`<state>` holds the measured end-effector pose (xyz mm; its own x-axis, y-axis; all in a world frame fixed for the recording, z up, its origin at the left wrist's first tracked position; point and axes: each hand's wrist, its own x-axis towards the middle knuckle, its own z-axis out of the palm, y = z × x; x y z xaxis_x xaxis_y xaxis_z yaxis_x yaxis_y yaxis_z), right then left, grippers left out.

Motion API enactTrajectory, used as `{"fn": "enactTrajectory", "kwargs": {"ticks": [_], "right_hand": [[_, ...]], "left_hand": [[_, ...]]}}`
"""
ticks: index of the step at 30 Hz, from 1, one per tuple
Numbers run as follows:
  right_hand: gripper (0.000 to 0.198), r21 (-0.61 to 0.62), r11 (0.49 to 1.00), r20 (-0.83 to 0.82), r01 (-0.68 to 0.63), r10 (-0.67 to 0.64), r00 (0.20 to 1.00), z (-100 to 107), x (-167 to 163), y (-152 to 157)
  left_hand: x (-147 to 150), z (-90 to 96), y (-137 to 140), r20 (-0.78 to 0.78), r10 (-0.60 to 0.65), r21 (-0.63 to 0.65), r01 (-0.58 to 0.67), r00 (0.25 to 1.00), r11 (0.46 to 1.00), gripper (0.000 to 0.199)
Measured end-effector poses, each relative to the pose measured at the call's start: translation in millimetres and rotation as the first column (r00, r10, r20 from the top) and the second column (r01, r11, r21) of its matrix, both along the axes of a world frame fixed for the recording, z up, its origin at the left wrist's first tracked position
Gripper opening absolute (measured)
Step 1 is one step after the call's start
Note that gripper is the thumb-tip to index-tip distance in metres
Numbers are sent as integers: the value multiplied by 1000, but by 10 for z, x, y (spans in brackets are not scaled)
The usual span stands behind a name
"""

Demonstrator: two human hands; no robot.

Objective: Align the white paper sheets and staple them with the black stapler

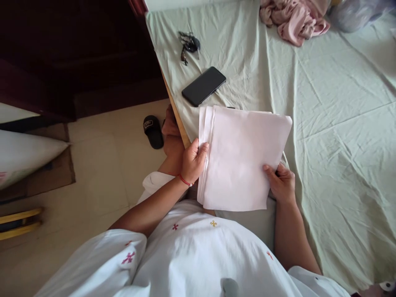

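Here, papers (244,161); wrinkled cloth (334,136); floor (105,156)

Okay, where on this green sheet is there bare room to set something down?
The widest bare patch of green sheet lies right of the papers and the right hand, below the pink cloth. A smaller one lies between the phone and the pink cloth. It's crowded at upper left, where keys and phone lie close together near the sheet's edge.
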<state>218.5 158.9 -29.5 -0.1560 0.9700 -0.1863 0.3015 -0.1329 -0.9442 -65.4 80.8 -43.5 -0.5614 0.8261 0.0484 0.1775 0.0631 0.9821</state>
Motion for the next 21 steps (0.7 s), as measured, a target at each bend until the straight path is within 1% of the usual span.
{"fn": "enactTrajectory", "kwargs": {"ticks": [3, 6, 9, 12, 15, 18, 20, 21], "right_hand": [[24, 22, 999, 22, 35, -35, 999, -15, 43, 1], [21, 73, 988, 12, 133, -134, 991, -30, 76, 16], [24, 99, 965, -65, 244, -238, 969, -58, 84, 54], [28, 58, 944, -186, 326, -311, 932, -79, 86, 101], [28, -10, 928, -276, 374, -362, 890, -59, 92, 124], [28, -75, 920, -321, 385, -388, 864, 7, 92, 109], [30, -111, 918, -334, 380, -394, 856, 58, 85, 92], [30, -124, 918, -338, 376, -396, 854, 81, 81, 86]], "left_hand": [[20, -110, 4, -24, 40, 39, -39, 999, 998, 36], [56, -175, 19, -23, 69, 101, -66, 997, 993, 44], [72, -199, 30, -20, 72, 134, -68, 997, 989, 43], [68, -192, 21, -13, 67, 147, -64, 998, 987, 45], [63, -162, -1, 6, 20, 138, -21, 1000, 990, 56], [59, -120, -19, -22, -35, 128, 38, 999, 991, 69], [52, -87, -26, -57, -58, 125, 65, 997, 990, 70], [46, -70, -28, -73, -72, 118, 80, 995, 990, 67]]}}
